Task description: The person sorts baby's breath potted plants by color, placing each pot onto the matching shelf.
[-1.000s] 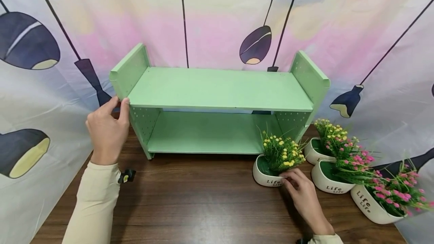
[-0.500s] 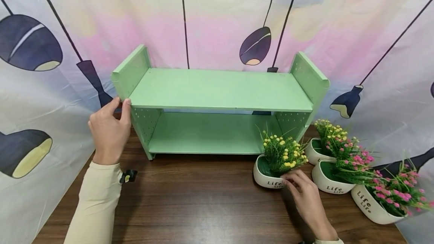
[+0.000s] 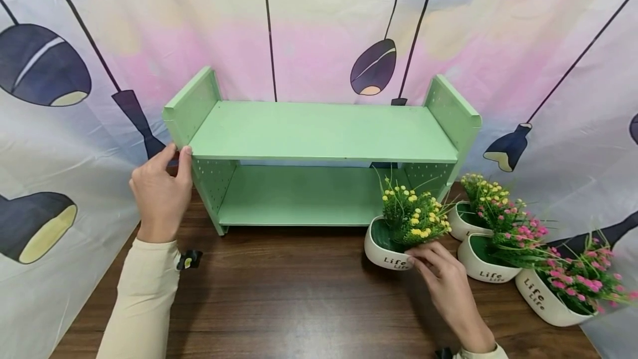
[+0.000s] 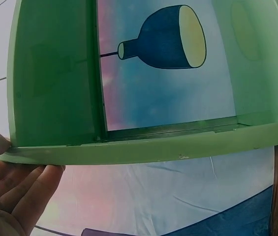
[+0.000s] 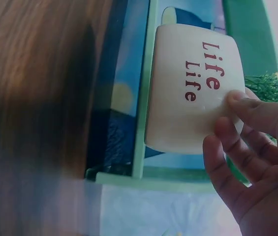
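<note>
A light green two-tier shelf [image 3: 324,132] stands on the wooden table. My left hand [image 3: 161,193] pinches the front edge of its left side panel, thumb on one face and fingers on the other, as the left wrist view shows. In my right hand [image 3: 446,292] is a white flowerpot [image 3: 386,256] marked "Life", pinched at its rim. Yellow artificial flowers [image 3: 416,215] and green grass rise from it. The right wrist view shows the pot [image 5: 193,93] with the thumb on its lettered face; it is raised in front of the lower tier's right end.
Several more white "Life" pots stand to the right: one with yellow flowers [image 3: 485,193] at the back, then two with pink flowers [image 3: 578,284]. Behind the shelf hangs a curtain [image 3: 319,26] printed with lamps. The wooden table [image 3: 279,292] extends in front.
My right hand has lifted the flowerpot slightly off the table and shifted it a little left, toward the shelf. My left hand stays on the side panel.
</note>
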{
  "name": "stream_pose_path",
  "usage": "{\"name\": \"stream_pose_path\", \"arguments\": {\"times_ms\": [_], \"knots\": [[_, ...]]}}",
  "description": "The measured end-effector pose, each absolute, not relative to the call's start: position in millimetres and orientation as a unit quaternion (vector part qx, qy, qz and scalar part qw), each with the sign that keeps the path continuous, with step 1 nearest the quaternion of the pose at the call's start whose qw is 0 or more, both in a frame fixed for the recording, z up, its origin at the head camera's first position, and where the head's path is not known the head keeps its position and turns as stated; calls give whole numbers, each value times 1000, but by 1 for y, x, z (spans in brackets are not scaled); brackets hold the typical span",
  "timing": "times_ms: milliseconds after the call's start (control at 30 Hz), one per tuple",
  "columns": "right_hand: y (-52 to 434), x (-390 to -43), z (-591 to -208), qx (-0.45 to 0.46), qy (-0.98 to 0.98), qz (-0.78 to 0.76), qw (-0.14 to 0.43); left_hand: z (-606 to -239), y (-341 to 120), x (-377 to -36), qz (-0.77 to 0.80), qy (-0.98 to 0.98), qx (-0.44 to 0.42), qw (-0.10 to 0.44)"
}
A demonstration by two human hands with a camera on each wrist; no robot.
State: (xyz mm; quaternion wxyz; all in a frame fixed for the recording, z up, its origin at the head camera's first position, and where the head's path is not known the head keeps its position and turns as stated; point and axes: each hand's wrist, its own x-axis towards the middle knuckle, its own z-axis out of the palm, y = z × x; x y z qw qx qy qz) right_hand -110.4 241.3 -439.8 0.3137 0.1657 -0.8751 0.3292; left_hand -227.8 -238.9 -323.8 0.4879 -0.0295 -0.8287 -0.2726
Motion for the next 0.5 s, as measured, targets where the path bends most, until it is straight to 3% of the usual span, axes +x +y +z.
{"name": "stream_pose_path", "arguments": {"times_ms": [500], "knots": [[204,-130,-435,216,-876,331,276,-325,-237,-227,-276,-826,-26,491]]}}
